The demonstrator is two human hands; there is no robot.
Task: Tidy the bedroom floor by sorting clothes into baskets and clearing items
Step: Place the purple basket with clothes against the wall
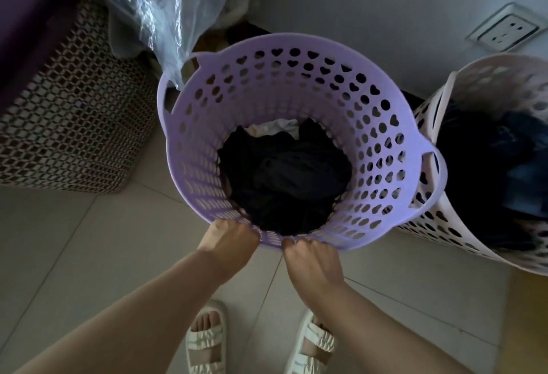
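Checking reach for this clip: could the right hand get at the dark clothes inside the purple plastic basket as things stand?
Probably yes. The right hand grips the near rim of the purple perforated plastic basket; its top is open, and the dark clothes lie uncovered just beyond. It must release its grip first.

Purple basket (296,100): round, perforated with heart-shaped holes, upright, near rim directly beyond the hands. Contents: dark clothes (284,178) heaped at bottom, pale garment (277,127) at far side. Pink basket (462,100): to the right of the hands, touching the purple one, holds dark blue clothing (504,166).
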